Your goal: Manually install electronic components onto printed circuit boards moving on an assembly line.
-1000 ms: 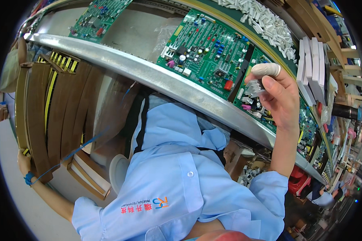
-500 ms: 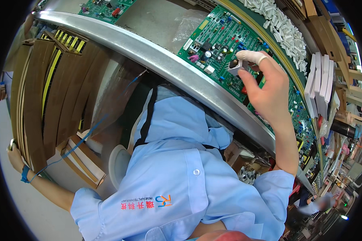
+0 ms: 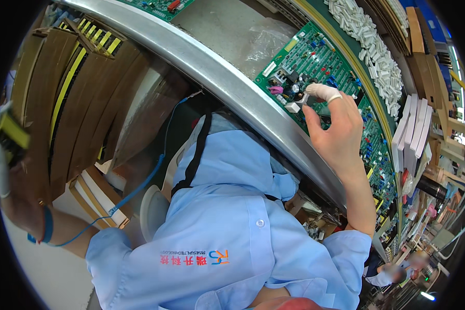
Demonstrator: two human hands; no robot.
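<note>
My left hand [image 3: 8, 170] grip sits at the far left edge, closed around a yellow-and-black part [image 3: 10, 132]; the view is blurred there, so I cannot tell the part's kind. A blue wrist strap [image 3: 46, 225] circles that wrist, its coiled cord [image 3: 139, 186] running toward my light blue shirt [image 3: 227, 227]. Beside that hand stand brown cardboard dividers [image 3: 82, 108]. My right hand [image 3: 336, 132] grip is nearly together, thumb and cot-covered forefinger pinched on a small component [image 3: 305, 99] just over the green circuit board [image 3: 320, 57]. The board lies on the surface past the metal rail [image 3: 232, 88]. Right of it lie white blocks [image 3: 377, 51].
</note>
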